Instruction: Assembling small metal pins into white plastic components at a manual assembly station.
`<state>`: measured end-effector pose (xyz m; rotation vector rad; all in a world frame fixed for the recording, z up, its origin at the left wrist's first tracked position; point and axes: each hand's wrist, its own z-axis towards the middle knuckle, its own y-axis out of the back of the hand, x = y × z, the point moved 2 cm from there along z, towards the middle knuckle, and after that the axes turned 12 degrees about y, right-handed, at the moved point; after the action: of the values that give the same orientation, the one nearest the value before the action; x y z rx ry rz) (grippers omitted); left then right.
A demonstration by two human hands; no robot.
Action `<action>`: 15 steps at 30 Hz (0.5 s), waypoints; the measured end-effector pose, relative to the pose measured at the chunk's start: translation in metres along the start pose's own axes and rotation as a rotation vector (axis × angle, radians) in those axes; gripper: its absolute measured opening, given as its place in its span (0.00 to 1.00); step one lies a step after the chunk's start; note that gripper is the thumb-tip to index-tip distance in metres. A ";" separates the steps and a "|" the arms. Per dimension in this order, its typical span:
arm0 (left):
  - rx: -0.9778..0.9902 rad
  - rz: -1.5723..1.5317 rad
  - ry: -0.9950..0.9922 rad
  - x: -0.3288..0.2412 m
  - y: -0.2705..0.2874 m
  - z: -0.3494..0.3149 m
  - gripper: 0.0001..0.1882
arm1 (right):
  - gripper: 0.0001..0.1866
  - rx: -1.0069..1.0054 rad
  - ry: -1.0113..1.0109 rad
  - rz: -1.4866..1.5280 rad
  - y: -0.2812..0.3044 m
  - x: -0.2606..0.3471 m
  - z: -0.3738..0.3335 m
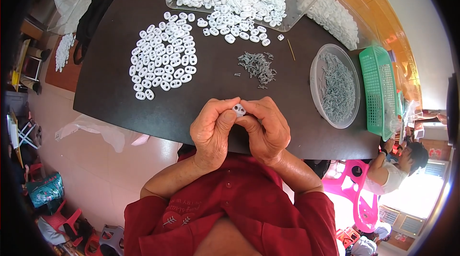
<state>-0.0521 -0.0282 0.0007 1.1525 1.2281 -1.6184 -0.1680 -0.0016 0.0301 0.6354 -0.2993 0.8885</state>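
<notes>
Between the fingertips of both hands is a small white oval plastic piece with two holes (239, 110), held just above the table near its front edge. My left hand (211, 129) pinches it from the left with thumb and forefinger. From the right, my right hand (267, 131) grips the same piece, its other fingers curled. Past the hands lies a small pile of grey screws (258, 68). A spread of similar white oval pieces (165, 57) covers the table to the left. Whether a screw sits inside the held piece is too small to tell.
A clear bin (287, 26) at the back spills white pieces onto the dark table (115, 83). On the right stand a round tub of screws (314, 83) and a green basket (376, 93). A thin yellow stick (291, 50) lies near the bin. Another person (393, 169) sits at right.
</notes>
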 end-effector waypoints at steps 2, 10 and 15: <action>-0.002 0.004 -0.008 0.000 0.000 0.000 0.09 | 0.15 0.000 0.001 0.004 -0.001 0.000 0.000; -0.046 0.040 -0.064 0.007 -0.004 -0.006 0.10 | 0.14 -0.005 0.058 -0.036 -0.003 0.002 -0.001; -0.132 0.104 -0.154 0.008 -0.008 -0.005 0.07 | 0.13 0.011 0.129 -0.087 -0.002 -0.001 -0.006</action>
<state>-0.0607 -0.0224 -0.0050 0.9743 1.1391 -1.4961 -0.1670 0.0005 0.0237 0.5943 -0.1494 0.8439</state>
